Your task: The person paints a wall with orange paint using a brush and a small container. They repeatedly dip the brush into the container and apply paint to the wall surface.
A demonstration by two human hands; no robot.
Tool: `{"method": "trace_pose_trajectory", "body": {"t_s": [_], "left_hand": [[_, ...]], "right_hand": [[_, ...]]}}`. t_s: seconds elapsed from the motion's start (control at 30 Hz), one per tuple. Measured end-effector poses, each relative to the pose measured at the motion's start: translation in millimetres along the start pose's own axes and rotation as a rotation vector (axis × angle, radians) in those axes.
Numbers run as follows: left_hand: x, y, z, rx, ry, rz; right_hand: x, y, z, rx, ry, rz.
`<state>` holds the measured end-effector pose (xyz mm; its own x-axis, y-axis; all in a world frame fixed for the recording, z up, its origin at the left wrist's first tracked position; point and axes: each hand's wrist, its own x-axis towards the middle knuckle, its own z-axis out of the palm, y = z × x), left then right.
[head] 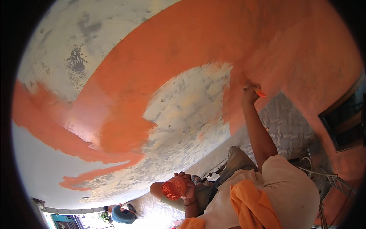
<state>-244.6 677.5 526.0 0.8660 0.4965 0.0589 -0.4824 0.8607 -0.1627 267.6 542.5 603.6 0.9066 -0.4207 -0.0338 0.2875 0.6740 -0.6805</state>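
My left hand (pixel 187 187) is wrapped around an orange paint container (pixel 173 187), held low beside my knee. Its open mouth shows orange paint on the inner wall. At the end of my outstretched arm, my right hand (pixel 251 91) grips a paintbrush (pixel 260 92) against the wall. Only the brush's handle end shows clearly; the bristles are hidden by my hand. Around the brush the wall (pixel 186 86) carries fresh orange paint. To the left of that hand lies a bare, patchy grey and cream area, bordered by an orange band.
A dark framed window (pixel 343 117) is at the right. Below it are a metal frame (pixel 337 183) and a pale hose or cable (pixel 317 171). Another person (pixel 123 214) sits on the floor at lower left. An orange cloth (pixel 251 203) hangs over my shirt.
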Motion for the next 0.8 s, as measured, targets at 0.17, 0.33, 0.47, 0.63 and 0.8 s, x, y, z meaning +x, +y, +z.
{"method": "trace_pose_trajectory", "body": {"t_s": [0.17, 0.33, 0.47, 0.63, 0.8], "left_hand": [[-6.2, 3.6, -2.0, 0.017, -0.006, 0.005], [-8.5, 1.1, -2.1, 0.016, -0.040, 0.013], [-4.9, -0.8, -0.7, 0.013, -0.073, 0.013], [-2.5, 0.7, -1.6, 0.031, -0.056, 0.035], [-9.1, -1.3, 2.4, 0.075, -0.010, 0.078]], "right_hand": [[-49.6, -55.3, 83.7, -0.001, -0.265, -0.017], [-87.2, -126.0, 151.2, 0.126, -0.469, -0.222], [-51.8, -43.4, 59.3, 0.098, -0.256, 0.004], [-30.2, -14.7, 16.6, -0.105, -0.147, -0.035], [-95.6, -102.4, 132.5, 0.031, -0.472, -0.213]]}}
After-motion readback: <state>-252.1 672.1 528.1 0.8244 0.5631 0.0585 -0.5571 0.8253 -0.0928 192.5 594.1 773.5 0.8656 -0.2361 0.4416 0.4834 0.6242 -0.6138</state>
